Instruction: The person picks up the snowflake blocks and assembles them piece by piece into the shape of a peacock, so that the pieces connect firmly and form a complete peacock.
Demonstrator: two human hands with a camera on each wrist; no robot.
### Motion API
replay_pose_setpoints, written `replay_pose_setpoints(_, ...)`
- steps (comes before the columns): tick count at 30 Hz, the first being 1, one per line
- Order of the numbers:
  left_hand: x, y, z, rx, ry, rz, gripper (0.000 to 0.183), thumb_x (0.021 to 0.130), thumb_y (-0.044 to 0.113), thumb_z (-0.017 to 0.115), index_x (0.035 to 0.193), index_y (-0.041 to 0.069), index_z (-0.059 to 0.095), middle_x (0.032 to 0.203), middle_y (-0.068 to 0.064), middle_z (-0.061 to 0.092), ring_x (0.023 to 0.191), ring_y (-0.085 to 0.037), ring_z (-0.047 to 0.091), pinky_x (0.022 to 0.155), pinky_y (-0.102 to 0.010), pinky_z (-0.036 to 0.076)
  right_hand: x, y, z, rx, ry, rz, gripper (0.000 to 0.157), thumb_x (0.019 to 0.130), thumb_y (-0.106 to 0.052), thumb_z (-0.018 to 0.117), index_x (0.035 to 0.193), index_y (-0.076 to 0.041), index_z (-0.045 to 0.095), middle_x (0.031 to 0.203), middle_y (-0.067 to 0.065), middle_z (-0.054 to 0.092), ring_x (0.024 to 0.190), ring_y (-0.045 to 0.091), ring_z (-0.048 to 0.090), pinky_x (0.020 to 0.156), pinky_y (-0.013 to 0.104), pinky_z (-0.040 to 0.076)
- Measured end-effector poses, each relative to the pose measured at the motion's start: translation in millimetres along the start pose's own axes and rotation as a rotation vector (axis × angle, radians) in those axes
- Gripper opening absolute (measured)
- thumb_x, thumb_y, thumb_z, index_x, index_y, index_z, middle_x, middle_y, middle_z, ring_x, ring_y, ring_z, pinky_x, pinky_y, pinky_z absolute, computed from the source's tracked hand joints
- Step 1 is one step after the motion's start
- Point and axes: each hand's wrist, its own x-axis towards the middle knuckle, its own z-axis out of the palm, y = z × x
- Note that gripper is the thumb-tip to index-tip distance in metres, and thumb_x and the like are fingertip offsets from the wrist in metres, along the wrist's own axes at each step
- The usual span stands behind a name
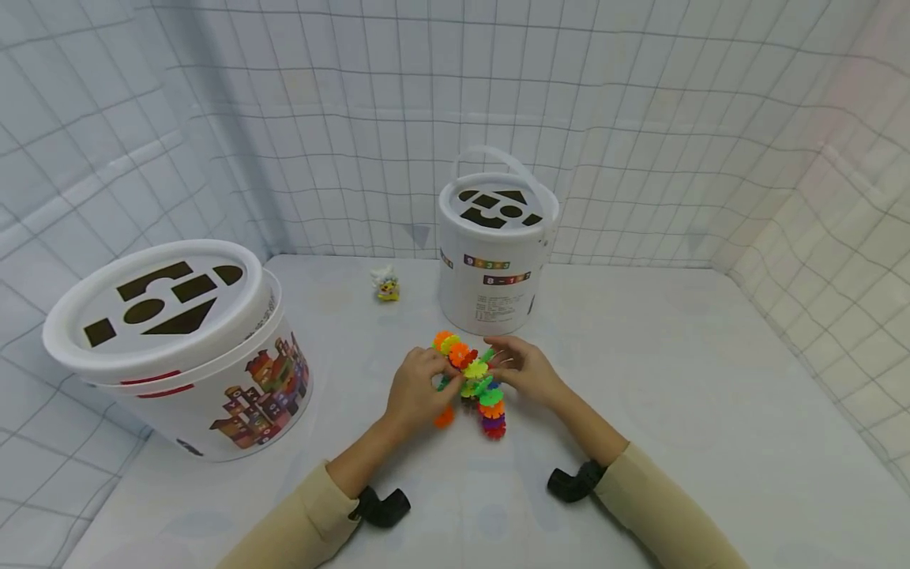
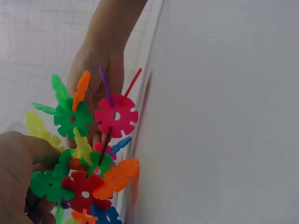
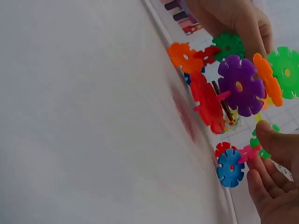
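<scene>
Both hands are at a model of interlocking plastic snowflake discs (image 1: 490,393) in green, orange, yellow, red, purple and blue. From the left, my left hand (image 1: 415,387) pinches it between thumb and fingers; in the left wrist view those fingers are partly hidden behind green discs (image 2: 49,185). On the other side, my right hand (image 1: 529,373) has its thumb and curled fingers around discs at the model's right. The right wrist view shows that thumb (image 3: 271,135) against a small green disc, with fingers below near a pink piece (image 3: 248,153). A purple disc (image 3: 240,86) sticks out toward that camera.
A large white lidded bucket (image 1: 284,403) with printed toy buildings stands at the left. Behind the hands is a second white bucket (image 1: 490,273) with a raised handle. A small yellow-and-white figurine (image 1: 387,286) sits left of it on the white table (image 1: 675,379). Gridded white walls surround the table.
</scene>
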Motion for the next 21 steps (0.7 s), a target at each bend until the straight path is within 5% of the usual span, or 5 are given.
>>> replay_pose_setpoints(11, -2.9, 21.5, 14.0, -0.005, 0.108, -0.251, 0.014, 0.079, 0.015, 0.077, 0.069, 0.005, 0.074, 0.072, -0.002, 0.061, 0.069, -0.019, 0.052, 0.059, -0.031, 0.043, 34, -4, -15.2, -0.066, -0.183, 0.026, 0.039, 0.089, 0.011, 0.055, 0.128, 0.007, 0.057, 0.118, 0.021, 0.063, 0.109, 0.033, 0.062, 0.087, 0.036, 0.053)
replay_pose_setpoints(16, -3.9, 29.7, 12.4, -0.028, 0.109, -0.29, 0.017, 0.084, 0.015, 0.07, 0.075, 0.002, 0.076, 0.074, -0.003, 0.063, 0.072, -0.019, 0.056, 0.065, -0.034, 0.047, 37, -2, -20.1, -0.082, -0.206, 0.039, 0.037, 0.091, 0.008, 0.056, 0.128, 0.005, 0.058, 0.118, 0.02, 0.064, 0.109, 0.032, 0.062, 0.088, 0.036, 0.053)
replay_pose_setpoints(21, -7.3, 23.7, -4.5, -0.095, 0.162, -0.306, 0.016, 0.084, 0.008, 0.063, 0.072, 0.004, 0.072, 0.07, 0.0, 0.06, 0.065, -0.014, 0.054, 0.061, -0.031, 0.048, 25, 2, -26.9, -0.058, -0.159, 0.025, 0.032, 0.097, -0.006, 0.059, 0.126, 0.009, 0.057, 0.12, 0.023, 0.062, 0.11, 0.034, 0.061, 0.092, 0.038, 0.051)
